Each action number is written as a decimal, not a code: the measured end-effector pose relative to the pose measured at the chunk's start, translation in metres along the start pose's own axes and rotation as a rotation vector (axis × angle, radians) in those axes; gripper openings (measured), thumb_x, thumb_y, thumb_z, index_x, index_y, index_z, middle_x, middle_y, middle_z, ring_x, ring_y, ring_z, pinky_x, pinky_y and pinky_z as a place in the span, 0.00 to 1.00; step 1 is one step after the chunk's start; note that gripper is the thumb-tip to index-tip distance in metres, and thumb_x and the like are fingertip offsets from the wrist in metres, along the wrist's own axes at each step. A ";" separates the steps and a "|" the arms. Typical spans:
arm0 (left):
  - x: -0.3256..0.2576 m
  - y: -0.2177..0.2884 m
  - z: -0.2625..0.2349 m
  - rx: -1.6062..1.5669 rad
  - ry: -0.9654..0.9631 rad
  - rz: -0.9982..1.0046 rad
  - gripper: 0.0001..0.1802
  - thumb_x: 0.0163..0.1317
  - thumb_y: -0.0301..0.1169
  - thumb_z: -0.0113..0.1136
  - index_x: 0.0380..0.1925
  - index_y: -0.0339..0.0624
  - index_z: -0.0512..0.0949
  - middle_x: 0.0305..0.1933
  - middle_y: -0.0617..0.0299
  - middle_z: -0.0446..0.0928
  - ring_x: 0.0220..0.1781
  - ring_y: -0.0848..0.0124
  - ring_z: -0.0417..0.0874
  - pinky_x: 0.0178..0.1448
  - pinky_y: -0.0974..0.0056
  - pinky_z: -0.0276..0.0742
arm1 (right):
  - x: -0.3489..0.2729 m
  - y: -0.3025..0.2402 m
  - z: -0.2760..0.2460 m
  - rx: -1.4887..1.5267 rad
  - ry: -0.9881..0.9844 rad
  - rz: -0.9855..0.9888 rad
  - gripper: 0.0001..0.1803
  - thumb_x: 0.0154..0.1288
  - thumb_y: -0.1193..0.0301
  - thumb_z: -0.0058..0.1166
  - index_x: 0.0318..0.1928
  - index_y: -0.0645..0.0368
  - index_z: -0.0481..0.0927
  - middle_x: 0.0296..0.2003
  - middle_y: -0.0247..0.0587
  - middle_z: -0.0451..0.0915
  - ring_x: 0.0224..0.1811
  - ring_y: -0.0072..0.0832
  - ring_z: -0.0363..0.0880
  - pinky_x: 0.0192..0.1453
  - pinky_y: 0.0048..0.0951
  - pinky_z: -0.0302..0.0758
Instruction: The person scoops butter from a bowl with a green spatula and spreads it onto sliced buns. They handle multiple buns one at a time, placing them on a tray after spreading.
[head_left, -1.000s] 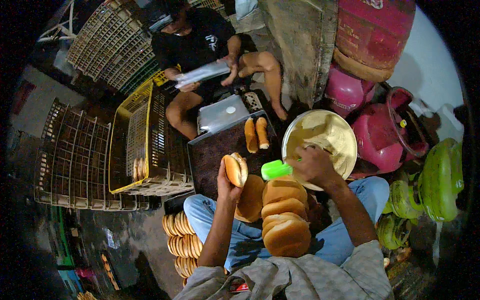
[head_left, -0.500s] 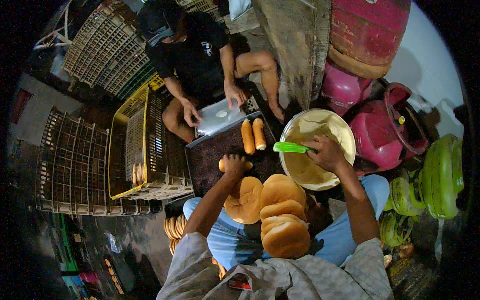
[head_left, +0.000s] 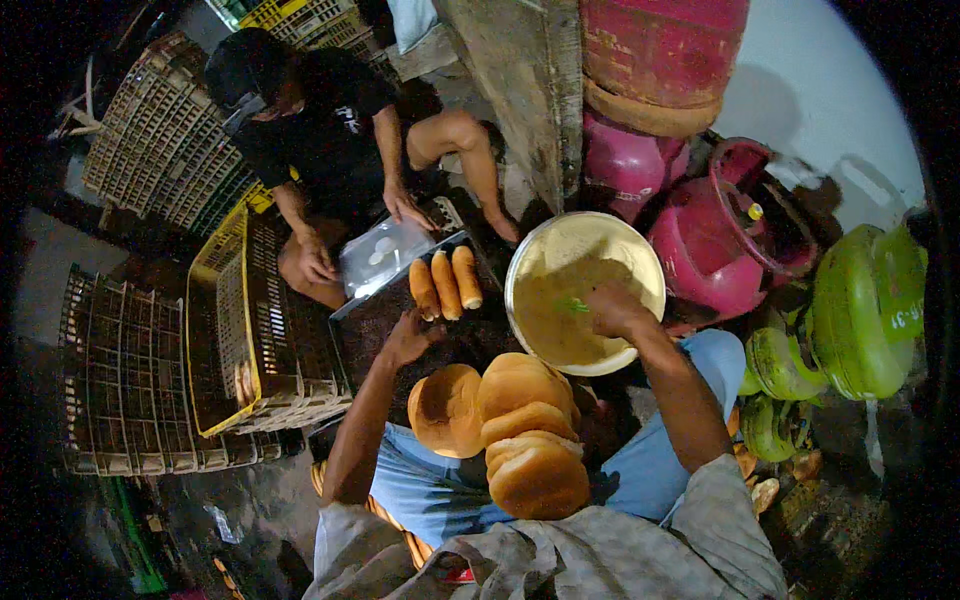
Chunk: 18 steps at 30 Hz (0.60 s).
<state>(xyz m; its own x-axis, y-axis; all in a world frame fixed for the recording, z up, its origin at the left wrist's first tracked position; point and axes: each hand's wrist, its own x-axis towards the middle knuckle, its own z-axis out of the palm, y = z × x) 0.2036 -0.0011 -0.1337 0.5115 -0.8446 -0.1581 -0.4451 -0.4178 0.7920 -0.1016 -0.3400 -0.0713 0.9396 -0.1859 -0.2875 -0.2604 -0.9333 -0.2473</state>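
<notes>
My right hand (head_left: pixel 618 308) is inside a round tub (head_left: pixel 660 290) coated with a cream-coloured spread. It grips a green plastic utensil (head_left: pixel 572 305), whose exact kind I cannot make out. My left hand (head_left: pixel 408 338) hovers over a tray of dark brown granules (head_left: pixel 375 325), fingers apart and holding nothing, just below the near end of the leftmost long roll (head_left: pixel 424 290). A second long roll (head_left: pixel 446 285) and a third one (head_left: pixel 467 278) lie beside it. Large round buns (head_left: pixel 445 410) are stacked between my knees, several of them in a row (head_left: pixel 535 440).
Across the tray, a person in black handles clear plastic bags (head_left: pixel 385 255). A yellow-rimmed crate (head_left: pixel 255 330) and a dark crate (head_left: pixel 110 370) stand at left. Pink gas cylinders (head_left: pixel 705 250) and green ones (head_left: pixel 865 310) crowd the right, beside a wooden board (head_left: pixel 520 90).
My left hand has set a third long roll beside the other two and let go. My right hand has lowered the green utensil into the tub. The view has shifted.
</notes>
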 end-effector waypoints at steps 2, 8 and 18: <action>-0.047 0.047 0.001 0.288 -0.221 -0.097 0.51 0.52 0.44 0.76 0.72 0.41 0.60 0.71 0.42 0.67 0.76 0.47 0.62 0.76 0.47 0.62 | 0.016 -0.002 0.032 -0.079 -0.150 0.075 0.12 0.52 0.73 0.59 0.37 0.60 0.88 0.38 0.54 0.86 0.41 0.51 0.86 0.47 0.47 0.81; -0.125 0.145 0.039 0.683 -0.413 0.154 0.72 0.31 0.52 0.83 0.77 0.47 0.51 0.77 0.40 0.53 0.80 0.36 0.49 0.75 0.28 0.50 | 0.038 -0.008 0.097 -0.153 -0.280 0.060 0.09 0.52 0.70 0.62 0.35 0.58 0.89 0.36 0.54 0.87 0.37 0.49 0.86 0.42 0.47 0.81; -0.106 0.107 -0.006 -0.253 -0.001 -0.117 0.41 0.46 0.34 0.80 0.61 0.39 0.71 0.53 0.56 0.81 0.53 0.62 0.83 0.56 0.57 0.81 | 0.002 0.036 0.033 0.222 -0.096 -0.133 0.13 0.57 0.67 0.58 0.42 0.58 0.84 0.28 0.49 0.86 0.28 0.37 0.86 0.35 0.40 0.79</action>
<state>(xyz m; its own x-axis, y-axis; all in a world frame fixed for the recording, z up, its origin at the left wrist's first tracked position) 0.1057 0.0456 -0.0285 0.5476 -0.7960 -0.2578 -0.1852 -0.4158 0.8904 -0.1162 -0.3640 -0.1114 0.9461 -0.0263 -0.3228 -0.1883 -0.8555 -0.4823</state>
